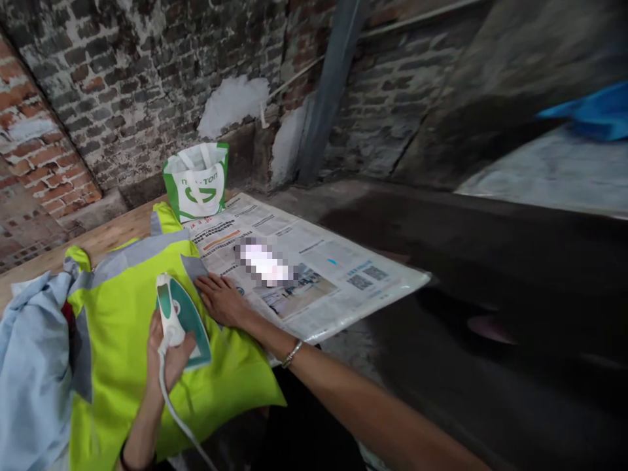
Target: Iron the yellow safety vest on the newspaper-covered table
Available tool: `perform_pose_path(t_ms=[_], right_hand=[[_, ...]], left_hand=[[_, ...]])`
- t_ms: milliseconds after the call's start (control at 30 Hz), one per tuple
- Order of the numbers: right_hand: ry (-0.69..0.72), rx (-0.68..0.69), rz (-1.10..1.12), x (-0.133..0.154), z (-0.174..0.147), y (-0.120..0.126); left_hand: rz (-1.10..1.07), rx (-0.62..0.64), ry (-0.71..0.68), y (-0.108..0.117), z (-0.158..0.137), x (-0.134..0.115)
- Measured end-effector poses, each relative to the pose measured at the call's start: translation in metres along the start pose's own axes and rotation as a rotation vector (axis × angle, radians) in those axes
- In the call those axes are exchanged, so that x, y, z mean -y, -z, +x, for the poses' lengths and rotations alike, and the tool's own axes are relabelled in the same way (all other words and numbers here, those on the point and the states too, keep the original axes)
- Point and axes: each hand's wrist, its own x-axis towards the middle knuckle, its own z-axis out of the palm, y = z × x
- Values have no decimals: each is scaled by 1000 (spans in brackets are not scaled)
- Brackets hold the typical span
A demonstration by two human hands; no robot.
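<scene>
A white and green clothes iron (184,317) rests on a bright yellow-green garment with grey bands (122,320). My left hand (169,353) is closed round the back of the iron's handle, and a white cord runs from it towards the bottom edge. To the right of the iron, my right hand (223,299) lies flat with fingers stretched out, touching a grey band at the garment's edge. The garment is spread over the table, and its near side hangs past the table's front edge.
Newspaper under clear plastic (314,248) covers the table's right part, with a pixelated bright object (265,261) on it. A white and green bag (196,180) stands at the back. Light blue cloth (34,366) lies at left. Brick wall (161,78) rises behind.
</scene>
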Motion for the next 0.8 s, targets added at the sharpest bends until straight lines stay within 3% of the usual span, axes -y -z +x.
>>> perform_pose_path(t_ms=[67, 133, 367, 467, 600, 800], right_hand=[[-5, 6, 14, 0, 0, 1], [-1, -2, 20, 0, -1, 2], [14, -27, 46, -2, 2, 1], [8, -15, 52, -3, 6, 0], [27, -48, 53, -4, 6, 0], [30, -63, 63, -2, 3, 1]], left_hand=[[4, 5, -9, -1, -14, -4], [3, -10, 18, -1, -4, -6], [-21, -92, 100, 2, 123, -7], [-18, -123, 115, 0, 143, -10], [1, -104, 118, 0, 112, -14], [52, -24, 84, 25, -1, -16]])
